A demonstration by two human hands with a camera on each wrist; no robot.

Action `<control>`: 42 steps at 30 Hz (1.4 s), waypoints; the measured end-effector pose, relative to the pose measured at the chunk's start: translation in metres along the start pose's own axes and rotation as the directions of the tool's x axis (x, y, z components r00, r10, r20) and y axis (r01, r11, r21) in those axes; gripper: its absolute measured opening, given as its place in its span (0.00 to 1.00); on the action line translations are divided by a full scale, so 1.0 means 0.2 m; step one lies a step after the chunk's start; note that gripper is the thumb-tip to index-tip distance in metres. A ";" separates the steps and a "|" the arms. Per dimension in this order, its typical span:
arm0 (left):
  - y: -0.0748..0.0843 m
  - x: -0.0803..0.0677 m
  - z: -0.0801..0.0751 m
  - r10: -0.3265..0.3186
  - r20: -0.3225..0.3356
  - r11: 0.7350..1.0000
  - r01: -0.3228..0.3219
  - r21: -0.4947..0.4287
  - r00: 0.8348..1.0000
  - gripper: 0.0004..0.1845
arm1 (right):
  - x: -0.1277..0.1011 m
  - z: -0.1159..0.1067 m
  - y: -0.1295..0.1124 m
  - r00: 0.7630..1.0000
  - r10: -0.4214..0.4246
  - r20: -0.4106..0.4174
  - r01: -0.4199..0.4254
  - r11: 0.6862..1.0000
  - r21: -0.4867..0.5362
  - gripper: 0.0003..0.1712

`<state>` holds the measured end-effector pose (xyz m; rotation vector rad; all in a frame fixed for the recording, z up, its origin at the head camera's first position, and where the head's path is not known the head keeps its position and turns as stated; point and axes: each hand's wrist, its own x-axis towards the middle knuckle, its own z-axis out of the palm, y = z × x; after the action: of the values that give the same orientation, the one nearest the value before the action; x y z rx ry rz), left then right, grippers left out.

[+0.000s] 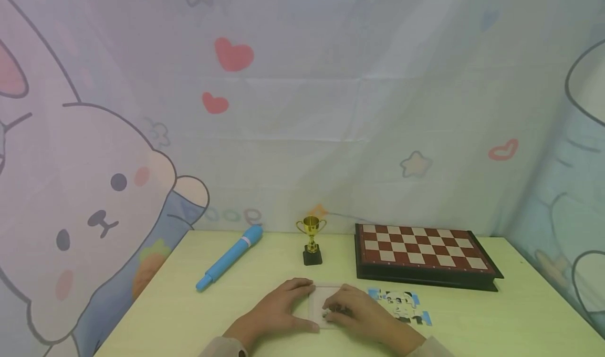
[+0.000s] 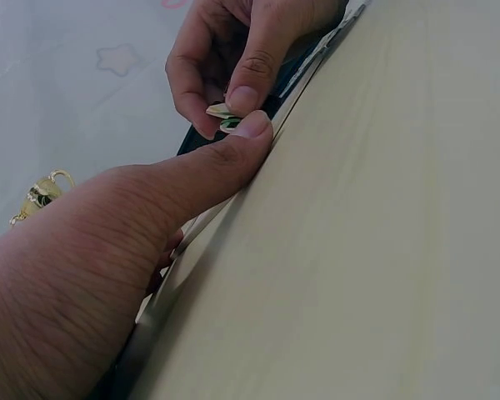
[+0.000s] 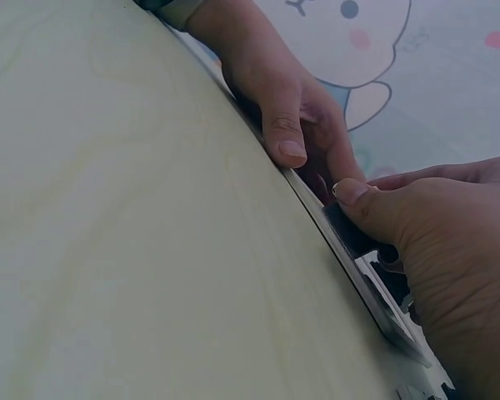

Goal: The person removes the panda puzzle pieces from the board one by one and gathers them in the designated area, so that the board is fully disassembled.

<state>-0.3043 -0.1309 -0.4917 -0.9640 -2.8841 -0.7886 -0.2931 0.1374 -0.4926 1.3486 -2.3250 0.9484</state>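
left hand (image 1: 279,307): lay on the left edge of the flat whitish square puzzle tray (image 1: 323,295) at the table's (image 1: 496,315) near edge, thumb pressed to its rim, likely to steady it.
right hand (image 1: 359,310): pinched a small green-and-white puzzle piece (image 2: 225,117) over the tray.
nearby: panda jigsaw pieces (image 1: 402,304), red-and-cream chessboard (image 1: 420,249), little gold trophy (image 1: 311,240), blue pen (image 1: 229,257) toward the far edge.

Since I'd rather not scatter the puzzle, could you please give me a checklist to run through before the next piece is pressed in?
1. Left hand steadies the tray at its left edge: ok.
2. Right hand pinches a small piece over the tray: ok.
3. Piece turned the right way: cannot tell.
4. Spare puzzle pieces lie right of the tray, near the right hand: ok.
5. Trophy and chessboard stand behind, apart from the hands: ok.
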 end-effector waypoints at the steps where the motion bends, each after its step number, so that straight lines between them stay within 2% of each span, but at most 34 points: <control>1: 0.00 0.00 0.00 0.002 -0.001 1.000 -0.002 0.003 1.000 0.51 | 0.00 0.00 0.00 1.000 -0.003 -0.003 0.003 1.000 0.003 0.09; 9: 0.00 0.00 0.00 0.009 -0.007 1.000 -0.009 0.005 1.000 0.51 | 0.01 -0.01 0.00 0.997 -0.059 -0.040 0.061 0.998 0.026 0.11; 14: 0.00 0.00 0.00 0.005 0.001 1.000 -0.005 -0.006 1.000 0.51 | 0.00 -0.02 0.00 0.998 -0.045 -0.052 0.048 0.997 0.055 0.12; 22: 0.00 0.00 0.01 0.007 0.005 1.000 -0.007 0.002 1.000 0.51 | -0.05 -0.07 0.03 0.995 -0.018 -0.094 0.022 0.999 0.045 0.09; 28: 0.00 0.00 0.00 0.011 -0.005 1.000 -0.011 0.008 1.000 0.50 | -0.13 -0.16 0.03 0.994 0.027 -0.108 -0.023 0.999 0.038 0.07; 34: 0.01 -0.01 0.00 0.015 -0.011 1.000 -0.015 0.010 1.000 0.50 | -0.27 -0.25 0.04 0.988 0.007 -0.155 -0.001 0.999 0.034 0.12; 39: 0.02 -0.01 -0.01 0.003 -0.003 1.000 -0.003 0.003 1.000 0.51 | -0.40 -0.33 0.06 0.991 0.012 -0.137 -0.001 0.997 0.082 0.14; 42: 0.02 -0.01 -0.01 -0.002 -0.003 1.000 0.002 -0.001 1.000 0.50 | -0.46 -0.37 0.06 0.991 0.045 -0.123 -0.033 0.995 0.097 0.14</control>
<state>-0.3013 -0.1300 -0.4893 -0.9596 -2.8828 -0.7914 -0.2612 0.2519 -0.4939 1.2444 -2.2454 1.1343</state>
